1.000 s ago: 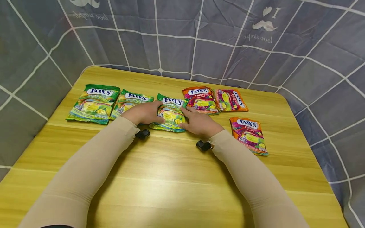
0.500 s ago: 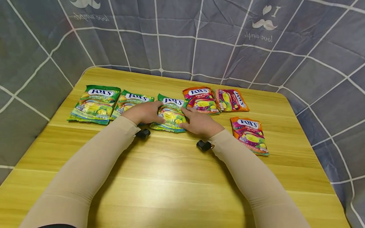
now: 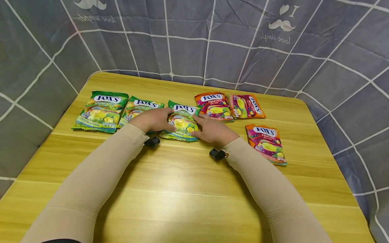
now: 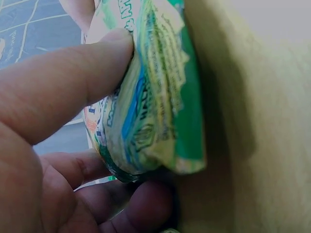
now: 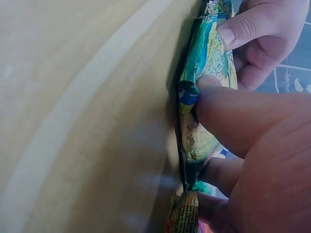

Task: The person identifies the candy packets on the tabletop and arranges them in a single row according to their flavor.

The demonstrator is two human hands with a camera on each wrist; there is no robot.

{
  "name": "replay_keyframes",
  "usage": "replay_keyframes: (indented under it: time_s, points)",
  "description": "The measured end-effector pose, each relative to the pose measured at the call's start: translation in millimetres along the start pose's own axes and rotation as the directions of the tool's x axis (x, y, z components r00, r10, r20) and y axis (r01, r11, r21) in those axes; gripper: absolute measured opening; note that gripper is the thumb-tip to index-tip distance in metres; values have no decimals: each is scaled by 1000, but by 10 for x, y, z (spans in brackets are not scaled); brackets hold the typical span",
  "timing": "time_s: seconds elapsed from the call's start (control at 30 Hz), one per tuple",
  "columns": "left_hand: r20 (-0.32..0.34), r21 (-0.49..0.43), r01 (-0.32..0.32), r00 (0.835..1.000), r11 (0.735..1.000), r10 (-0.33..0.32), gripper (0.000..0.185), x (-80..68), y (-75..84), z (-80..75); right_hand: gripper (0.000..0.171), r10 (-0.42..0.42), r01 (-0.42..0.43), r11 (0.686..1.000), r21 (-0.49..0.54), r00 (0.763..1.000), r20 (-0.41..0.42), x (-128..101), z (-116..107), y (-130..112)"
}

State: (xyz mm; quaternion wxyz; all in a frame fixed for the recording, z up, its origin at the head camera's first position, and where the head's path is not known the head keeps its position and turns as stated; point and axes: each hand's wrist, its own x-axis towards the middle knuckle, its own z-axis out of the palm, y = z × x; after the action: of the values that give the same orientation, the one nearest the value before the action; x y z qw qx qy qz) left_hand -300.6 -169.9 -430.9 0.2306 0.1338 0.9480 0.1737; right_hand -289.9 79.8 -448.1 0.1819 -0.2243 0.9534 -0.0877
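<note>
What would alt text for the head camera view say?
Both hands, left hand and right hand, grip a green Fox's candy bag lying on a yellow wooden table. Two more green bags lie left; three orange Fox's bags lie right.

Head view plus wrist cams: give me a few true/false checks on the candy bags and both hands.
1. Both hands hold the same green bag: the left hand and the right hand each pinch one side. True.
2. Three orange bags lie on the table. True: two in the back row, one nearer on the right.
3. The right hand grips an orange bag. False: its thumb presses the green bag.
4. Only one green bag is present. False: two more lie to the left.
5. The held bag is raised high off the table. False: it sits at the surface.
</note>
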Motion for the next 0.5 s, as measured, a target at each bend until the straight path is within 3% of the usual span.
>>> replay_keyframes:
  time_s: [0.5]
  points:
    - [14,-5,5,1000,1000,-5,97,0,24,-10,84,-15,15,1000,26,1000,17,-11,-21,25]
